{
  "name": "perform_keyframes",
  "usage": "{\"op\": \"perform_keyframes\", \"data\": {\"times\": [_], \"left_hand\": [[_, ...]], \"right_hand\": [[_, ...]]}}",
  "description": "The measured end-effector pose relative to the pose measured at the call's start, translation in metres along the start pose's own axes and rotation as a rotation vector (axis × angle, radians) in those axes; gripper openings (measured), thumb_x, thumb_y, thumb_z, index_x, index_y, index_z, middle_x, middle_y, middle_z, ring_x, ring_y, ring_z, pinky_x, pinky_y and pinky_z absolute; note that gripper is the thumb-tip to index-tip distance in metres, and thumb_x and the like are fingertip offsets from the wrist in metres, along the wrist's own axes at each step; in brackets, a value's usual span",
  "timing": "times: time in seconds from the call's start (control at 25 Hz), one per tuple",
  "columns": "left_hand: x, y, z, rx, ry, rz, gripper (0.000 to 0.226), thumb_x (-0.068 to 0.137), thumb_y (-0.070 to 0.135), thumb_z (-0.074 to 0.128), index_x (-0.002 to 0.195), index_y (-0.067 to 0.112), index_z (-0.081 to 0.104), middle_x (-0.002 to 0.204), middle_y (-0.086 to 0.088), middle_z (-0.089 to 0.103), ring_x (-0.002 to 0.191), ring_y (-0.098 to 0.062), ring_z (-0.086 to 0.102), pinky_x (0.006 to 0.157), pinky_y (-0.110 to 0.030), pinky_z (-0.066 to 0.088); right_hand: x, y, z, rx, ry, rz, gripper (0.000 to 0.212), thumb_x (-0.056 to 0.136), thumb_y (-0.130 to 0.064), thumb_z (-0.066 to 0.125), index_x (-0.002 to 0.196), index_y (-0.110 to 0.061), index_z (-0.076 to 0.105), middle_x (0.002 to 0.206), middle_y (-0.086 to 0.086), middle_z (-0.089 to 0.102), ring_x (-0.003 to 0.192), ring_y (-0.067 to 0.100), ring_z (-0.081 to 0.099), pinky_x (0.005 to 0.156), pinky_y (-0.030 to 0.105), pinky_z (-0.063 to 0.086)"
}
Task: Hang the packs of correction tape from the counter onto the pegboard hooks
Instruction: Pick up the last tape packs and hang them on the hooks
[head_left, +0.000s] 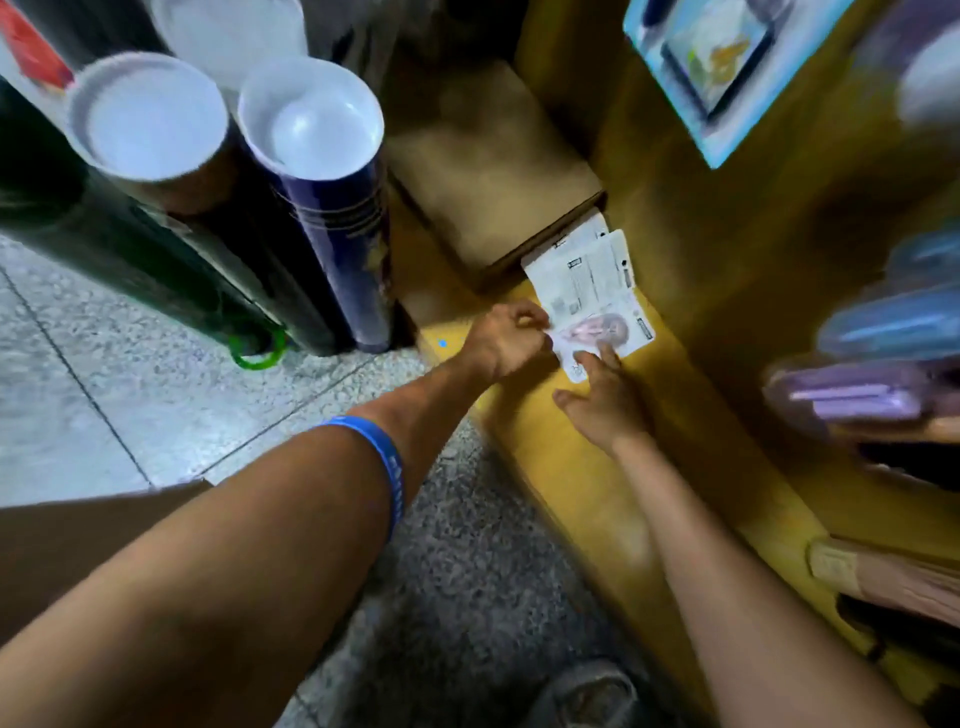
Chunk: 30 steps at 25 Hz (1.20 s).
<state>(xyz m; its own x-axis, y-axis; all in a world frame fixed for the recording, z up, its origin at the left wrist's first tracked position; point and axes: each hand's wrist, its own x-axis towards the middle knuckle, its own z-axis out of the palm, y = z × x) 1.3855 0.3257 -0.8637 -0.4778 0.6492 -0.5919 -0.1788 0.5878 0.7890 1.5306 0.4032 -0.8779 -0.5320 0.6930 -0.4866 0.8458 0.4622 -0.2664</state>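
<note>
Lying on the yellow counter ledge (597, 467), the white printed card packs of correction tape (592, 291) sit fanned just near of a closed brown cardboard box (483, 161), its contents unseen. Left hand (506, 340), blue wristband (387, 467) on its forearm, pinches the packs' left edge with curled fingers. Right hand (605, 400) rests straight fingers on the nearest pack. Far left, white-capped tall tubes (311, 156) stand closed on the floor.

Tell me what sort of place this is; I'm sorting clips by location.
Probably a stationery shop: white carded packs of correction tape lie on a yellow counter, blurred blister-packed goods hang on the right, and tall capped tubes stand on the floor.
</note>
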Motion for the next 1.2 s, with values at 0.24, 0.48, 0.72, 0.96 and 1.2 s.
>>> {"op": "perform_keyframes", "data": {"times": [0.24, 0.48, 0.72, 0.96, 1.2], "left_hand": [[0.048, 0.03, 0.012, -0.282, 0.031, -0.138, 0.021, 0.076, -0.008, 0.072, 0.086, 0.007, 0.062, 0.079, -0.011, 0.061, 0.066, -0.021, 0.063, 0.064, -0.026, 0.052], [0.037, 0.02, 0.023, -0.399, 0.306, -0.155, 0.044, 0.071, -0.003, 0.077, 0.069, 0.022, 0.041, 0.078, 0.002, 0.056, 0.075, -0.017, 0.054, 0.082, -0.029, 0.05], [-0.029, -0.03, 0.01, -0.28, 0.322, 0.247, 0.028, 0.079, 0.0, 0.064, 0.066, 0.021, 0.049, 0.066, 0.008, 0.05, 0.065, -0.014, 0.048, 0.064, -0.028, 0.047], [-0.063, -0.059, -0.005, 0.839, 0.23, 0.903, 0.03, 0.071, 0.014, 0.07, 0.1, 0.023, 0.067, 0.094, -0.005, 0.056, 0.088, -0.026, 0.046, 0.052, -0.035, 0.05], [-0.061, -0.11, -0.002, 1.193, 0.152, 0.979, 0.041, 0.059, 0.025, 0.085, 0.098, 0.025, 0.071, 0.103, -0.006, 0.065, 0.085, -0.028, 0.057, 0.066, -0.034, 0.047]], "right_hand": [[0.01, 0.014, 0.023, -0.177, 0.059, -0.045, 0.059, 0.075, -0.03, 0.068, 0.131, -0.021, 0.053, 0.161, 0.002, 0.019, 0.14, 0.029, 0.031, 0.111, 0.041, 0.031], [-0.054, 0.002, 0.05, -0.129, 0.218, -0.038, 0.067, 0.071, -0.023, 0.069, 0.133, -0.026, 0.045, 0.145, 0.004, 0.041, 0.119, 0.033, 0.049, 0.095, 0.047, 0.044], [-0.075, 0.009, 0.068, -0.011, 0.221, 0.173, 0.061, 0.075, -0.025, 0.073, 0.13, -0.024, 0.045, 0.144, 0.008, 0.035, 0.123, 0.041, 0.041, 0.096, 0.046, 0.044], [-0.1, 0.021, 0.067, 0.073, 0.244, 0.26, 0.054, 0.076, -0.021, 0.068, 0.125, -0.023, 0.047, 0.146, 0.0, 0.033, 0.119, 0.036, 0.043, 0.093, 0.042, 0.046], [-0.104, 0.045, 0.065, 0.296, 0.363, 0.476, 0.026, 0.084, -0.011, 0.057, 0.11, -0.017, 0.06, 0.142, 0.007, 0.04, 0.114, 0.04, 0.052, 0.086, 0.042, 0.049]]}}
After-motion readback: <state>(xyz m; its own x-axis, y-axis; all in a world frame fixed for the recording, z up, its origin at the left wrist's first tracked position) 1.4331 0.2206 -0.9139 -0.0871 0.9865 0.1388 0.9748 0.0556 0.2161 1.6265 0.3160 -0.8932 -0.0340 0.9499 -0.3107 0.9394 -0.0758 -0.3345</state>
